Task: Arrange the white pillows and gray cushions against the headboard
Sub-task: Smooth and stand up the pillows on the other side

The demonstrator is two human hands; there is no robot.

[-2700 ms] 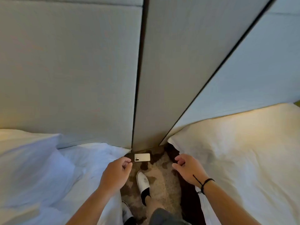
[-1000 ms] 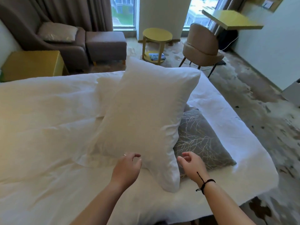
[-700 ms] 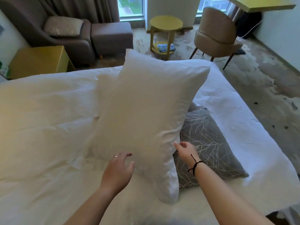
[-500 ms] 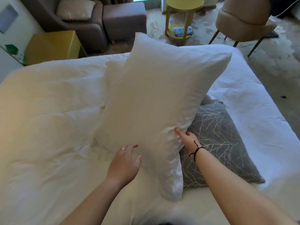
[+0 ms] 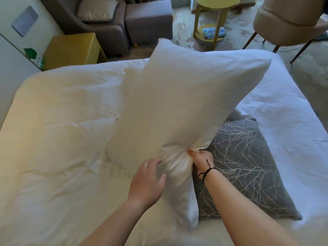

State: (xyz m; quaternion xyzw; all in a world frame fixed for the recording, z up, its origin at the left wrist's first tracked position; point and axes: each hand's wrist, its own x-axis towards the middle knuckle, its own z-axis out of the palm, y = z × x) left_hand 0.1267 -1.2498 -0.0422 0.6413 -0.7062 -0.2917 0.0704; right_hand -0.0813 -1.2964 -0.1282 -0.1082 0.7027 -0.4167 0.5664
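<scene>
White pillow point(image 5: 179, 107) — bunched in the right hand's point(image 5: 201, 159) grip — left hand point(image 5: 148, 181) spread beside it.

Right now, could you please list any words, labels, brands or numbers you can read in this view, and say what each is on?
None can be read.
Magazine on the yellow side table's lower shelf: print too blurred.
Green packet by the nightstand: markings too small.
Gray wall panel: no legible text.
White pillow and gray cushion: no text, only a branch pattern on the cushion.
</scene>
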